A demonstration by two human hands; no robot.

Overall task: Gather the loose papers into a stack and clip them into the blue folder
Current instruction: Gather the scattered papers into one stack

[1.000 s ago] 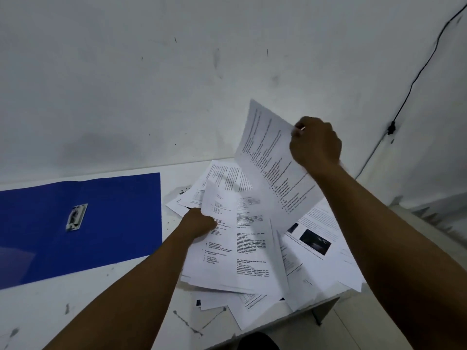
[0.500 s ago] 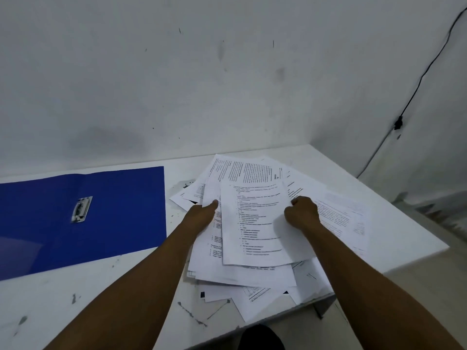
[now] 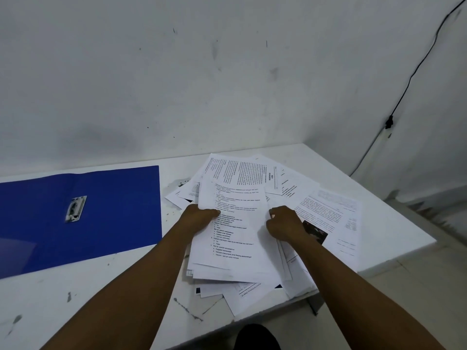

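Note:
Several loose printed papers [image 3: 242, 238] lie in a messy fan on the right half of the white table [image 3: 126, 294]. My left hand [image 3: 199, 218] grips the left edge of the top sheets, thumb on top. My right hand [image 3: 284, 224] is closed on their right edge. More sheets [image 3: 336, 215] spread out to the right, one with a dark photo, and some stick out over the table's front edge. The blue folder [image 3: 113, 218] lies open and flat to the left, its metal clip [image 3: 75, 208] near its middle, apart from the papers.
The table stands against a scuffed white wall [image 3: 227, 84] in a corner. A black cable [image 3: 414, 72] runs down the right wall. The table's right and front edges are close to the papers. Dark scratches mark the tabletop near the front.
My right hand brought a lifted sheet down onto the pile a second ago. Since then both hands have closed on the sides of the top sheets and pulled them slightly together.

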